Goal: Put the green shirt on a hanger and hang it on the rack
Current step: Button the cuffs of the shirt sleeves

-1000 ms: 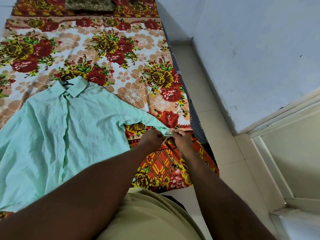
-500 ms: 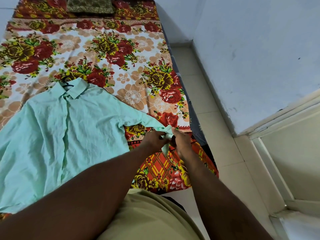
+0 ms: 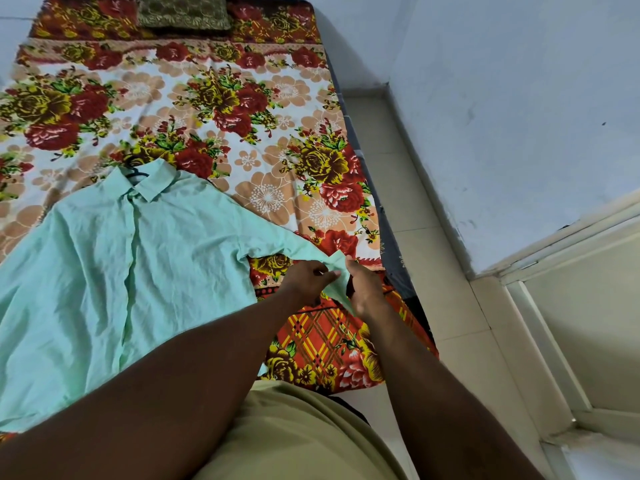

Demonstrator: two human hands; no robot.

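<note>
My left hand and right hand both pinch the sleeve cuff of the green shirt. It lies front up on the floral bedsheet, collar pointing away from me, with a black hanger hook at its neck. A tiled floor and pale wall run along the bed's right side.

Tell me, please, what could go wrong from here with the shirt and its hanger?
1. The left hand and the right hand both pinch the sleeve. A hard tug might drag the green shirt askew on the hanger, of which only a dark hook shows at the collar.
2. The sleeve lies near the edge of the bed. If let go, it may slide off toward the floor.
</note>
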